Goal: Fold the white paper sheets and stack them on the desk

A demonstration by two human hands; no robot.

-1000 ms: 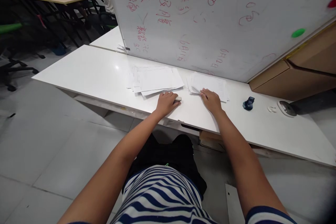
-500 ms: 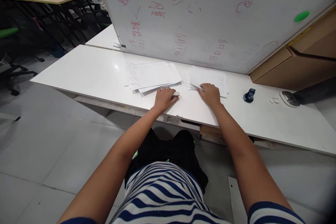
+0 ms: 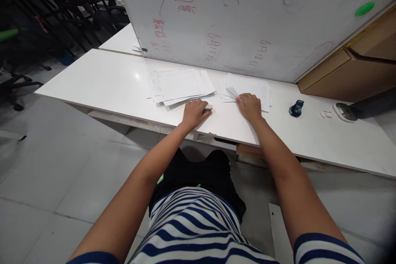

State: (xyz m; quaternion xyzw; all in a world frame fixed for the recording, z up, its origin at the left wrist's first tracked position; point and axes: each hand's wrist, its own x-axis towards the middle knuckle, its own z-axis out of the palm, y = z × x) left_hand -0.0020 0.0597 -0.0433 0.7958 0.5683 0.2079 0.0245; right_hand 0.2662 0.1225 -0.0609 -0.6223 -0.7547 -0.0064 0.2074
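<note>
My left hand [image 3: 194,114] rests on the white desk, its fingers curled round a small off-white stapler [image 3: 208,108]. Only the stapler's front end shows; the rest is under my palm. Just beyond that hand lies a loose stack of printed papers [image 3: 184,84], edges uneven. My right hand [image 3: 250,106] is on a second stack of papers [image 3: 255,87], pinching a sheet's near left corner [image 3: 232,91] between thumb and fingers. That corner is bent up off the sheets below. How many sheets the pinch takes in, I cannot tell.
Behind the papers stands a whiteboard [image 3: 235,20] with red writing and a green magnet [image 3: 365,8]. To the right are a dark blue object [image 3: 296,108], a small white piece [image 3: 326,114], a grey-topped oval device [image 3: 345,112] and cardboard boxes [image 3: 340,68].
My right hand has lifted the sheet's corner, which now stands up higher and shows its underside. My left hand stays in place with the stapler. The view has shifted slightly.
</note>
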